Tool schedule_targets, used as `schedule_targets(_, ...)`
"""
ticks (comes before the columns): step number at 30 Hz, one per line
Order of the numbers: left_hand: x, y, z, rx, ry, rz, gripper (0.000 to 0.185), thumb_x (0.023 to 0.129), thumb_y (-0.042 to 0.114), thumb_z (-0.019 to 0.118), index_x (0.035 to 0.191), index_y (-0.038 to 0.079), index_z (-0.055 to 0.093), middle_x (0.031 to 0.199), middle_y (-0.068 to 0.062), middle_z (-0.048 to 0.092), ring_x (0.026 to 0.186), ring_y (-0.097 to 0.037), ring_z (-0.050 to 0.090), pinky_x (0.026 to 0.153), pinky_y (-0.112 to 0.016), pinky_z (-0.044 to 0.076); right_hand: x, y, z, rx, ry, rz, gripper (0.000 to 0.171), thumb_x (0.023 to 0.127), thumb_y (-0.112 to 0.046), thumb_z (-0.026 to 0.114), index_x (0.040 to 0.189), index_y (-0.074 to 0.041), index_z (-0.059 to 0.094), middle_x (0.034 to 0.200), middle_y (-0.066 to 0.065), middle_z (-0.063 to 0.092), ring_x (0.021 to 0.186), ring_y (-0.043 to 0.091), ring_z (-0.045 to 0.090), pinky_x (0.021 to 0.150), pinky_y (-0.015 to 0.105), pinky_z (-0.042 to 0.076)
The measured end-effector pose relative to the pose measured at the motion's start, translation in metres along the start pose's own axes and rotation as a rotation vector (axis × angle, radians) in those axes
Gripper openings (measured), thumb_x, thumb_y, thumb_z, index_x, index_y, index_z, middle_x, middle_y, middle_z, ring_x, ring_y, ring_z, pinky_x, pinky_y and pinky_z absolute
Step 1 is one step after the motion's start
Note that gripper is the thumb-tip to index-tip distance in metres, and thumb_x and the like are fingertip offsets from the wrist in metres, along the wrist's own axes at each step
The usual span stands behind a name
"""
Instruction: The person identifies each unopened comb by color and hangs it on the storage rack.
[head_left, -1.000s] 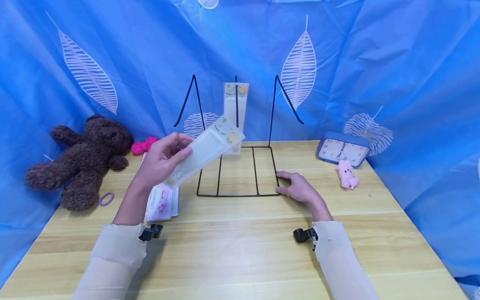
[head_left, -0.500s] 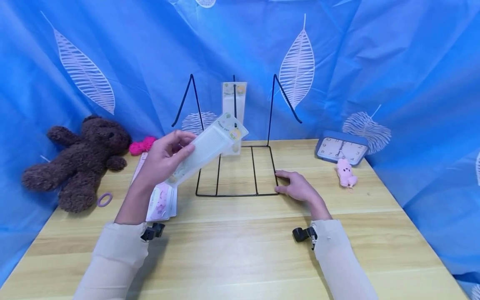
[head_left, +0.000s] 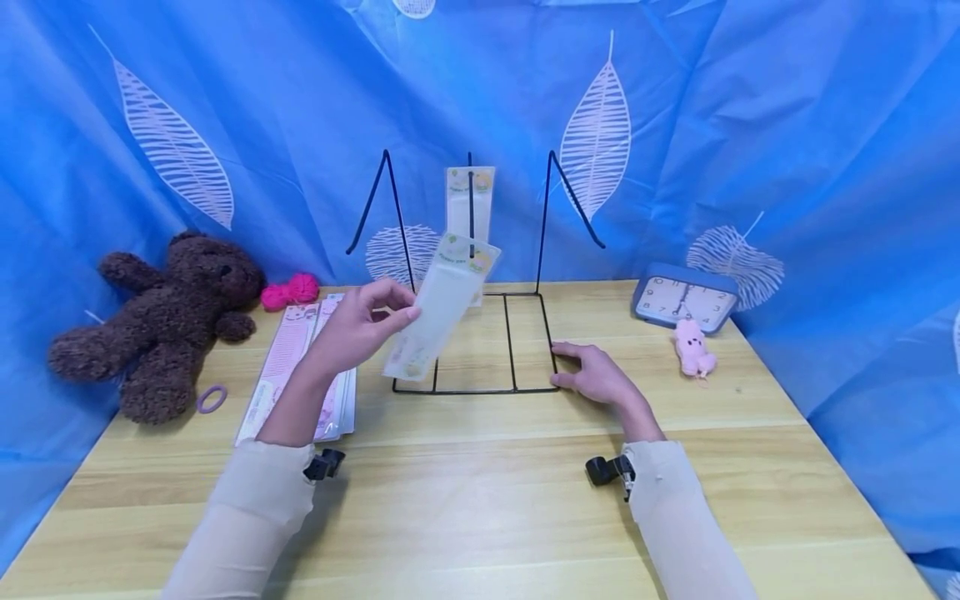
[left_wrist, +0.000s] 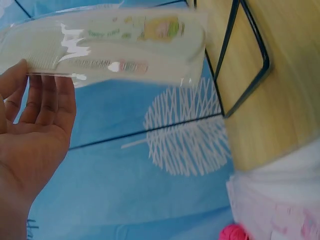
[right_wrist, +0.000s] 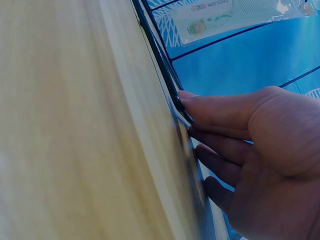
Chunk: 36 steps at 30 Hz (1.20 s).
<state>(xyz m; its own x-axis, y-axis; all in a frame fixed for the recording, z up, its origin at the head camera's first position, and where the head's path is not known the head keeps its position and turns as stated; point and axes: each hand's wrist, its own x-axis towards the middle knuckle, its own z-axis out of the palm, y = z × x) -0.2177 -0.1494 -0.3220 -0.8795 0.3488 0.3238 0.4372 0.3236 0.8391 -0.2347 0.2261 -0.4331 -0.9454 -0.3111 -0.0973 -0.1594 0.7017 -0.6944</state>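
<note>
Pinched in your left hand (head_left: 360,329), the packaged comb (head_left: 442,304) has swung from slanted to nearly upright, nearing the wire rack's (head_left: 472,342) twelve-o'clock prong; your right hand (head_left: 596,375) steadies its base, fingers flat.

1. The blue-framed rectangular clock (head_left: 684,301), at about two o'clock on the table, shows dial numerals; only the 12 at its top can be made out, probably.
2. The pale green plastic-wrapped comb packet (left_wrist: 107,47) carries printed lettering, too blurred to read.
</note>
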Motion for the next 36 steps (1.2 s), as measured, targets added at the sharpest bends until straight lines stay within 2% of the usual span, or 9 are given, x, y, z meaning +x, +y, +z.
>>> schedule_targets(4,0.008,-0.005,0.012,0.000,-0.009,-0.018,0.013,0.100,0.013,0.065,0.103,0.000,0.065,0.102,-0.013,0.065,0.092,-0.026,0.064,0.078,-0.037,0.057,0.000,0.000,0.000,0.007,0.002,0.004,0.060,0.094,-0.017,0.072,0.148,-0.003,0.049,0.155,0.021,0.040,0.146,0.043,0.030,0.118,0.057,0.020)
schedule_targets(8,0.016,-0.009,0.021,-0.047,0.008,-0.026,0.012,0.100,0.011,0.065,0.101,-0.001,0.064,0.101,-0.014,0.064,0.090,-0.028,0.065,0.074,-0.042,0.060,0.001,0.000,0.001,0.010,0.000,0.004,0.061,0.094,-0.017,0.072,0.148,-0.003,0.049,0.156,0.020,0.040,0.146,0.041,0.030,0.118,0.056,0.021)
schedule_targets(16,0.037,-0.007,0.035,-0.043,0.120,-0.081,0.011,0.101,0.011,0.065,0.101,0.000,0.062,0.098,-0.014,0.065,0.085,-0.027,0.065,0.069,-0.036,0.061,0.000,-0.002,0.000,0.004,0.002,-0.004,0.061,0.094,-0.017,0.072,0.148,-0.002,0.048,0.155,0.022,0.040,0.145,0.043,0.030,0.118,0.057,0.020)
schedule_targets(21,0.053,-0.010,0.043,-0.072,0.185,-0.118,0.012,0.100,0.009,0.065,0.104,-0.002,0.064,0.096,-0.016,0.065,0.084,-0.027,0.064,0.071,-0.039,0.061,-0.001,-0.001,0.001,0.017,-0.003,0.005,0.062,0.094,-0.017,0.072,0.149,-0.002,0.047,0.155,0.021,0.040,0.146,0.043,0.029,0.118,0.057,0.019)
schedule_targets(30,0.079,-0.015,0.049,-0.191,0.265,-0.252,0.014,0.101,0.014,0.065,0.108,0.002,0.065,0.108,-0.015,0.063,0.099,-0.027,0.062,0.084,-0.046,0.059,-0.001,-0.001,-0.001,0.008,0.000,-0.005,0.062,0.093,-0.017,0.073,0.148,-0.001,0.048,0.154,0.021,0.041,0.145,0.043,0.030,0.118,0.056,0.020)
schedule_targets(36,0.091,-0.018,0.047,-0.154,0.299,-0.286,0.016,0.100,0.017,0.066,0.109,0.004,0.066,0.108,-0.012,0.063,0.101,-0.025,0.063,0.080,-0.035,0.059,-0.002,-0.001,-0.001,0.026,-0.003,0.004,0.062,0.093,-0.017,0.073,0.148,-0.002,0.048,0.155,0.021,0.041,0.146,0.043,0.030,0.118,0.056,0.020)
